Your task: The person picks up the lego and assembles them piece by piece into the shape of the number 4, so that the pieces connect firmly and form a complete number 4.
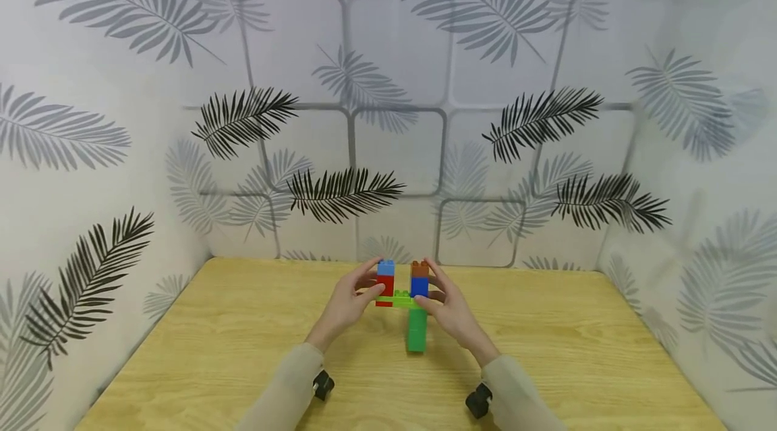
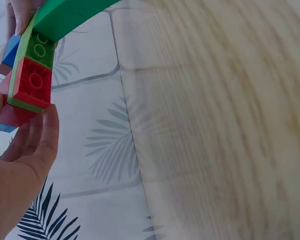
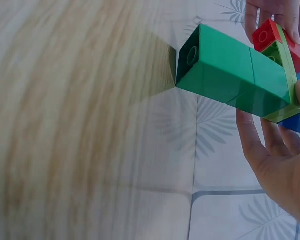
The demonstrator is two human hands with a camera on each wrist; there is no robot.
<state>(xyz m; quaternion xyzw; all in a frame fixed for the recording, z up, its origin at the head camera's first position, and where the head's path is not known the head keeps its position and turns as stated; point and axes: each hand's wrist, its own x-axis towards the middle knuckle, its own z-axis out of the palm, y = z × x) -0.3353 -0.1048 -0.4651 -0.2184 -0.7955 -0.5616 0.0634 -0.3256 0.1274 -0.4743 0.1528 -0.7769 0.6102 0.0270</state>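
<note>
One joined toy-brick build is held between both hands, its hollow underside showing in the right wrist view. A lime-green plate [image 1: 402,300] spans its middle. Stacked green bricks [image 3: 235,70] extend down from the plate's right end. Above that end sit a dark blue brick [image 1: 419,286] and a brown brick [image 1: 419,269]. At the left end are a red brick [image 1: 385,282], a light blue brick [image 1: 385,268] on top and another red brick [image 2: 35,82] underneath. My left hand [image 1: 352,296] grips the left end; my right hand [image 1: 448,306] grips the right end.
A wood-grain table [image 1: 243,323] lies beneath the hands. Behind and beside it stand pale walls [image 1: 400,154] with a leaf pattern. A dark wrist device [image 1: 324,384] sits at the left sleeve, another dark device [image 1: 479,401] at the right sleeve.
</note>
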